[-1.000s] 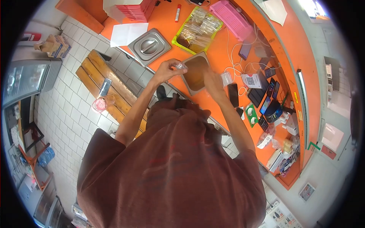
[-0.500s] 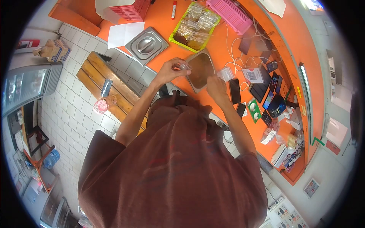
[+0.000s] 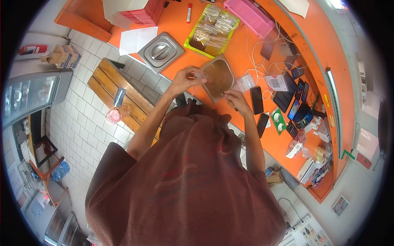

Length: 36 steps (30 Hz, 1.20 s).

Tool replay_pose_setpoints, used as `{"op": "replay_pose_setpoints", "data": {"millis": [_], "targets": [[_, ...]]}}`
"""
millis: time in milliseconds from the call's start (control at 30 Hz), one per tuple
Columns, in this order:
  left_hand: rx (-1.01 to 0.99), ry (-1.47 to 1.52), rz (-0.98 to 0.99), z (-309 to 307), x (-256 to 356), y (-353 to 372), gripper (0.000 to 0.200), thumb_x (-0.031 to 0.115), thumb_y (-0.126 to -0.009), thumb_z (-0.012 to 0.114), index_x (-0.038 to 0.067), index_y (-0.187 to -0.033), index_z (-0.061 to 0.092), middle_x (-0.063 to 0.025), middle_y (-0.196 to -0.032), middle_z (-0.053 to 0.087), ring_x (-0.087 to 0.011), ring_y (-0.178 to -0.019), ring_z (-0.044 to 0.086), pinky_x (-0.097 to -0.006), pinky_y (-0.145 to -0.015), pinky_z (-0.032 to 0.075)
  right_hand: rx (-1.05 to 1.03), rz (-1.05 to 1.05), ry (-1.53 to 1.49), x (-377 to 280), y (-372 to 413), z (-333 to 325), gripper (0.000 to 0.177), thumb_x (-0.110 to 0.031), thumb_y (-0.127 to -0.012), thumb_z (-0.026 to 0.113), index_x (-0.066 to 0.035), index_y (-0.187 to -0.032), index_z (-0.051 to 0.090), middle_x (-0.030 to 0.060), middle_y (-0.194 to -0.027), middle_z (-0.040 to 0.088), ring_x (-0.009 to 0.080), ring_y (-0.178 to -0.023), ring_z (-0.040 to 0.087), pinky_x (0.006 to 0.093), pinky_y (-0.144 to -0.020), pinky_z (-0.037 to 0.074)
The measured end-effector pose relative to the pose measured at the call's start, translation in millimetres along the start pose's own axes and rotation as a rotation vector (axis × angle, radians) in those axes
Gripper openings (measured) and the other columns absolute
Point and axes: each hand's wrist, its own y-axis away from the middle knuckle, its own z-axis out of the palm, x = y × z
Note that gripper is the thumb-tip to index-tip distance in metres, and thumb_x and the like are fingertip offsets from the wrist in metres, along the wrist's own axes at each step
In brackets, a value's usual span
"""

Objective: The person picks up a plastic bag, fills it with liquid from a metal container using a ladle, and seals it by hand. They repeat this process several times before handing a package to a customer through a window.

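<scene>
My left hand (image 3: pixel 187 81) is closed on a small clear plastic bag (image 3: pixel 200 76) at the left edge of a steel pan (image 3: pixel 229 65) with brown contents. At the pan's lower right, my right hand (image 3: pixel 237 101) has its fingers closed round a thin utensil, mostly hidden by the fingers. Just above the pan, a yellow-green basket (image 3: pixel 190 43) holds several filled clear bags (image 3: pixel 213 28). A stack of flat clear bags (image 3: pixel 246 82) lies right of the pan. The steel lid (image 3: pixel 161 52) rests on the orange counter to the left.
Phones (image 3: pixel 257 100), white cables (image 3: pixel 255 61) and a card reader (image 3: pixel 292 130) lie on the right of the counter (image 3: pixel 266 137). A pink basket (image 3: pixel 250 18) and red marker (image 3: pixel 188 13) are at the back. A wooden bench (image 3: pixel 119 96) stands left.
My right hand has moved slightly down and turned, showing more of its fingers. My left hand stays near the pan's left edge with the bag. The whole view has shifted slightly.
</scene>
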Motion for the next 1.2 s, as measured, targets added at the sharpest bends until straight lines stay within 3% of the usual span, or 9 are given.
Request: {"op": "replay_pose_setpoints", "data": {"millis": [100, 167, 200, 267, 367, 567, 800, 1000, 1200], "targets": [[-0.014, -0.014, -0.028, -3, 3, 1, 0.035, 0.023, -0.082, 0.083, 0.001, -0.107, 0.071, -0.0071, -0.112, 0.067, -0.0176, -0.102, 0.065, -0.0326, -0.091, 0.050, -0.018, -0.039, -0.168, 27, -11, -4, 0.016, -0.010, -0.094, 0.060, 0.002, -0.100, 0.069, 0.0026, -0.085, 0.066, 0.0120, -0.070, 0.060, 0.0272, -0.061, 0.048], [-0.031, -0.038, -0.012, -2, 8, 1, 0.035, 0.023, -0.082, 0.083, 0.001, -0.107, 0.071, -0.0074, -0.113, 0.066, -0.0177, -0.102, 0.065, -0.0328, -0.091, 0.051, 0.141, -0.427, 0.053, 50, -31, -5, 0.014, -0.009, -0.092, 0.061, 0.000, -0.099, 0.069, 0.0068, -0.087, 0.068, 0.0180, -0.071, 0.065, 0.0320, -0.063, 0.051], [-0.041, -0.059, 0.005, -1, 12, 1, 0.035, 0.022, -0.082, 0.083, 0.001, -0.106, 0.071, -0.0077, -0.113, 0.066, -0.0178, -0.102, 0.065, -0.0329, -0.092, 0.051, 0.146, -0.426, 0.047, 45, -30, -6, 0.014, -0.009, -0.092, 0.061, 0.000, -0.099, 0.069, 0.0068, -0.087, 0.068, 0.0180, -0.071, 0.065, 0.0320, -0.063, 0.051], [-0.066, -0.119, 0.028, 0, 17, 0, 0.034, 0.020, -0.083, 0.082, 0.000, -0.108, 0.070, -0.0073, -0.114, 0.065, -0.0170, -0.104, 0.064, -0.0321, -0.092, 0.050, 0.395, -0.599, 0.561, 16, -16, -5, 0.015, -0.006, -0.087, 0.061, -0.001, -0.098, 0.070, 0.0142, -0.092, 0.068, 0.0277, -0.079, 0.069, 0.0397, -0.069, 0.053], [-0.102, -0.192, 0.066, 3, 23, -3, 0.035, 0.018, -0.083, 0.082, 0.001, -0.110, 0.070, -0.0070, -0.115, 0.063, -0.0161, -0.105, 0.063, -0.0315, -0.090, 0.050, 0.525, -0.630, 0.905, -24, 7, 2, 0.018, -0.003, -0.082, 0.062, -0.002, -0.098, 0.071, 0.0184, -0.096, 0.068, 0.0340, -0.085, 0.069, 0.0445, -0.074, 0.054], [-0.150, -0.253, 0.047, 8, 30, -13, 0.035, 0.019, -0.082, 0.082, 0.001, -0.110, 0.070, -0.0076, -0.115, 0.063, -0.0172, -0.103, 0.064, -0.0322, -0.088, 0.051, 0.614, -0.575, 1.301, -34, -8, 9, 0.015, -0.007, -0.082, 0.060, -0.001, -0.090, 0.071, 0.0183, -0.092, 0.068, 0.0339, -0.079, 0.070, 0.0425, -0.071, 0.056], [-0.134, -0.251, 0.138, 11, 25, -19, 0.031, 0.027, -0.079, 0.084, 0.007, -0.102, 0.077, -0.0038, -0.100, 0.068, -0.0135, -0.088, 0.064, -0.0297, -0.081, 0.051, 0.448, -0.451, 1.320, -38, -13, 14, 0.013, -0.008, -0.080, 0.062, 0.001, -0.084, 0.071, 0.0195, -0.086, 0.068, 0.0344, -0.081, 0.071, 0.0427, -0.072, 0.056], [-0.129, -0.278, -0.018, 13, 45, -42, 0.033, 0.029, -0.084, 0.081, 0.004, -0.103, 0.075, -0.0057, -0.106, 0.071, -0.0139, -0.100, 0.063, -0.0304, -0.091, 0.046, 0.356, -0.452, 1.056, -35, -16, -12, 0.012, -0.010, -0.077, 0.066, 0.001, -0.082, 0.068, 0.0226, -0.087, 0.069, 0.0406, -0.086, 0.069, 0.0457, -0.076, 0.054], [-0.132, -0.248, -0.060, 10, 42, -41, 0.035, 0.032, -0.084, 0.081, 0.003, -0.103, 0.075, -0.0053, -0.106, 0.073, -0.0127, -0.099, 0.062, -0.0303, -0.091, 0.046, -0.026, -0.488, 0.751, 4, -63, -37, 0.022, -0.013, -0.083, 0.061, 0.000, -0.098, 0.071, 0.0149, -0.082, 0.071, 0.0284, -0.082, 0.069, 0.0384, -0.074, 0.053]]}}
